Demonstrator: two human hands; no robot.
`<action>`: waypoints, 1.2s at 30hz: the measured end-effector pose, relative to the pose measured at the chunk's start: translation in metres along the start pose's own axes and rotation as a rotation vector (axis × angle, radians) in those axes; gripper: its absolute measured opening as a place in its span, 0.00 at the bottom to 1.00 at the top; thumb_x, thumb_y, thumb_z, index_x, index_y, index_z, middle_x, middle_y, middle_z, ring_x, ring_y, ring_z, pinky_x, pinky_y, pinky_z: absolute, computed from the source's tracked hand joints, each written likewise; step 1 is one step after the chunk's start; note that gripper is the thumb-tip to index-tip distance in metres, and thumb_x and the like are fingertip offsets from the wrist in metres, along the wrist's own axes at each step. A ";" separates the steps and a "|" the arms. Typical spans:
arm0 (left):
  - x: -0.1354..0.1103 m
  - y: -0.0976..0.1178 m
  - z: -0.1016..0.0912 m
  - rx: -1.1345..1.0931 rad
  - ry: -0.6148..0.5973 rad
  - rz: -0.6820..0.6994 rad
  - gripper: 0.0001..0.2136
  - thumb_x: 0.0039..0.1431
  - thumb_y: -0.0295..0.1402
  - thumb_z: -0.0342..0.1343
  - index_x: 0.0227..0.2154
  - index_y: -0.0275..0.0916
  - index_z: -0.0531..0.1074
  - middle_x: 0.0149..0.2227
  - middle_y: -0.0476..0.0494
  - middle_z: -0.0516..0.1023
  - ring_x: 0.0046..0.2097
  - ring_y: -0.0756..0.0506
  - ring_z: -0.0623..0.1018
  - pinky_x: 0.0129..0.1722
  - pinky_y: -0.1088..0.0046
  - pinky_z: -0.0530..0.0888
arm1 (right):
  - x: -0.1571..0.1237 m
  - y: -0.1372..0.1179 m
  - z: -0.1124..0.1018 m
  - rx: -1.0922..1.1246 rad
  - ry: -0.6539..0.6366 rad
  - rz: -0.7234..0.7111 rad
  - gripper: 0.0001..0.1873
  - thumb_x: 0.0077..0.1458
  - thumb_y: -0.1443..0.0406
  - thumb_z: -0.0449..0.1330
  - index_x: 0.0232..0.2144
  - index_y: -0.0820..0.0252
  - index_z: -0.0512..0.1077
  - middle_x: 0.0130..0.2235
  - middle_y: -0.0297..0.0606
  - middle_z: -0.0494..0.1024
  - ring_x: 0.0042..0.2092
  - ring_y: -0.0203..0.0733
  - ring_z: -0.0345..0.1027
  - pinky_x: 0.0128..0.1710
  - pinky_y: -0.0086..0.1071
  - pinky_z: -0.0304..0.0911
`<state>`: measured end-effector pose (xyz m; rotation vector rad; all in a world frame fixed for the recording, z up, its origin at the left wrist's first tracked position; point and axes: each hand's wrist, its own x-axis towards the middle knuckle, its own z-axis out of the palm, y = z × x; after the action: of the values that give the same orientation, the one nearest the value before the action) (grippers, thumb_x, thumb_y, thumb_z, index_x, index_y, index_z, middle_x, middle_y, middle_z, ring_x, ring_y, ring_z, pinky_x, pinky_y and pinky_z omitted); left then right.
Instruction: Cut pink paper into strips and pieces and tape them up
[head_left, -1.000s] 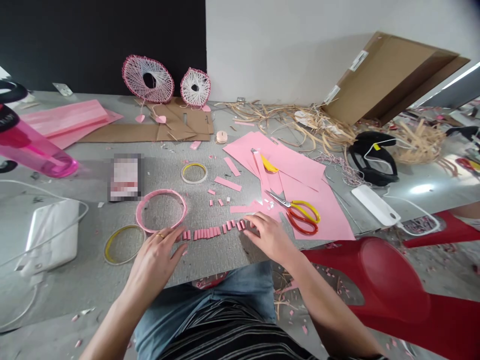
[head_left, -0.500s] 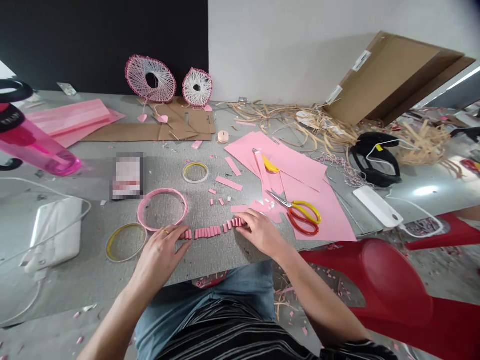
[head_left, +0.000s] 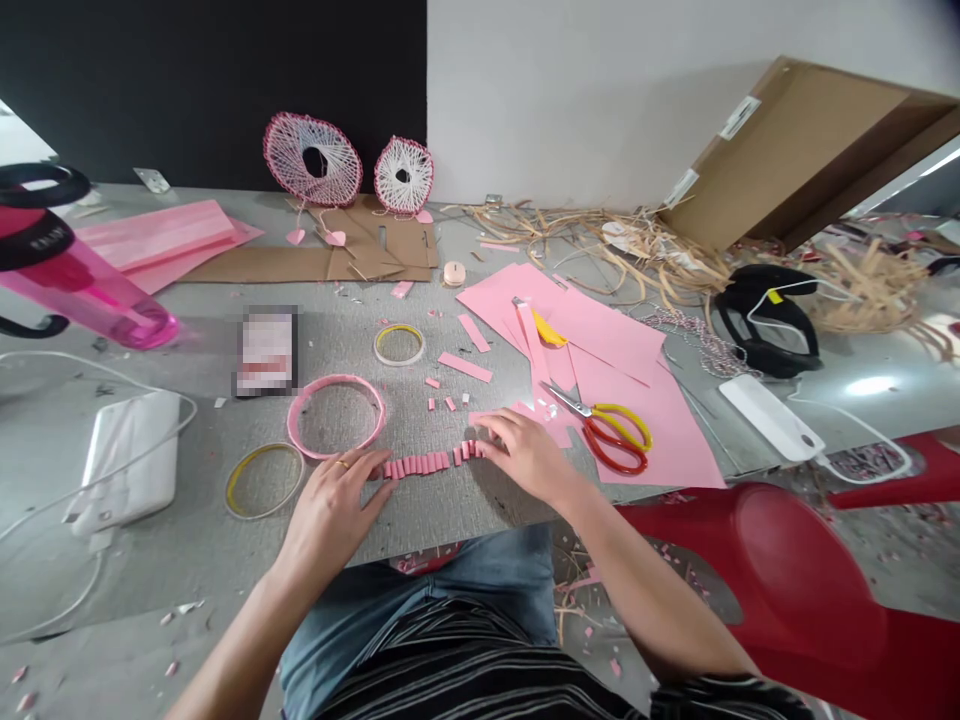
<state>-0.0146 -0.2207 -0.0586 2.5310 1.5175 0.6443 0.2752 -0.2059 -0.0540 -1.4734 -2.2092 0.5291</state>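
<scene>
A row of small pink paper pieces [head_left: 418, 464] lies side by side on the grey table, close to its front edge. My left hand [head_left: 334, 500] has thumb and fingers closed around the left end of the row; a ring is on one finger. At the right end, my right hand [head_left: 521, 452] pinches the last pieces between thumb and fingers, which partly hide them. A small gap splits the row nearer the right hand. Behind my left hand lies a pink paper-covered ring [head_left: 291, 420], and beside it a clear ring with a yellow inside [head_left: 228, 490].
Scissors [head_left: 619, 438] lie on pink paper sheets [head_left: 675, 440] to the right. Behind the row are paper strips [head_left: 465, 367] and another yellow-lined ring [head_left: 376, 343]. A pink bottle [head_left: 112, 290], a white charger [head_left: 135, 460] and its cable occupy the left. A red stool [head_left: 810, 570] stands right.
My left hand has pushed its end of the row rightward, and the gap beside it has closed. My right hand's fingers have lifted or spread slightly. The whole view has shifted a little.
</scene>
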 end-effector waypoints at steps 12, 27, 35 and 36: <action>0.005 0.010 -0.019 0.027 0.069 -0.020 0.12 0.67 0.36 0.49 0.40 0.40 0.78 0.36 0.43 0.82 0.38 0.43 0.80 0.42 0.65 0.75 | 0.128 -0.003 0.003 -0.286 -0.229 -0.222 0.11 0.65 0.70 0.56 0.44 0.59 0.78 0.40 0.41 0.79 0.38 0.40 0.71 0.37 0.33 0.60; 0.125 0.041 0.016 0.275 -0.323 0.087 0.08 0.59 0.28 0.54 0.34 0.33 0.79 0.37 0.31 0.81 0.43 0.32 0.80 0.43 0.56 0.73 | -0.027 0.016 -0.010 -0.130 -0.007 -0.053 0.02 0.62 0.66 0.62 0.38 0.59 0.73 0.37 0.39 0.77 0.40 0.43 0.73 0.40 0.35 0.67; 0.083 0.020 -0.021 0.177 -0.241 0.041 0.12 0.65 0.33 0.50 0.41 0.40 0.79 0.42 0.40 0.83 0.45 0.40 0.80 0.47 0.62 0.74 | -0.016 0.020 -0.010 -0.143 -0.075 -0.107 0.11 0.63 0.61 0.62 0.46 0.60 0.74 0.40 0.41 0.77 0.41 0.45 0.72 0.41 0.37 0.67; 0.068 0.013 -0.028 0.121 -0.159 0.018 0.12 0.65 0.35 0.51 0.40 0.41 0.79 0.42 0.41 0.83 0.44 0.40 0.81 0.47 0.62 0.75 | -0.011 0.020 -0.013 -0.128 -0.076 -0.114 0.11 0.64 0.62 0.61 0.46 0.59 0.74 0.41 0.41 0.78 0.42 0.45 0.72 0.41 0.37 0.67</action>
<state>0.0117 -0.1712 -0.0095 2.6147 1.5230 0.3527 0.3016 -0.2077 -0.0551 -1.4001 -2.4091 0.4202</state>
